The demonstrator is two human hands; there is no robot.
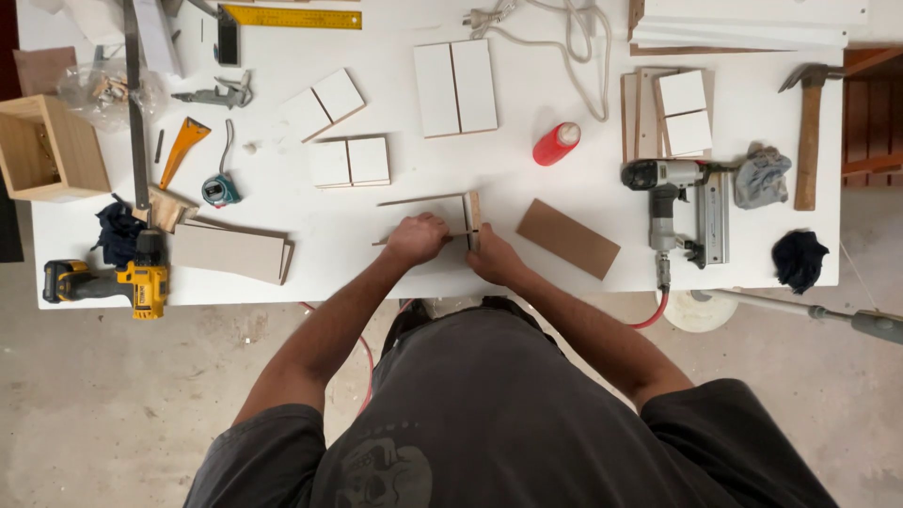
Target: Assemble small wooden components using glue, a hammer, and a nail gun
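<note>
Far left of the left hand (416, 239) an open wooden box (45, 148) sits at the table (527, 188) edge, with a clear bag (102, 89) of small parts behind it, too blurred to count. Nearer, one yellow drill (118, 279) lies partly over the edge, a dark rag (118, 233) just behind it. One long saw (137, 122) runs away from the person, its top cut off by the frame. One tape measure (221, 190) lies left of the hand, and one flat grey board (230, 251) beside that. Beyond the hand lie three pairs of white square or oblong panels (349, 161), smooth-faced with raw brown edges. The left hand is curled down on a flat white panel (442, 214), knuckles hiding its near part. The right hand (491, 259), just beside it, pinches a thin upright strip (474, 218) standing on edge against the panel's right end; how tight the grip is cannot be seen. Right of that hand lies one brown rectangular board (567, 238), and beyond it one red bottle (556, 144) on its side. Farther right are one nail gun (677, 207) with a red hose, a grey rag (761, 176), one wooden-handled hammer (809, 132) and another dark rag (800, 260).
</note>
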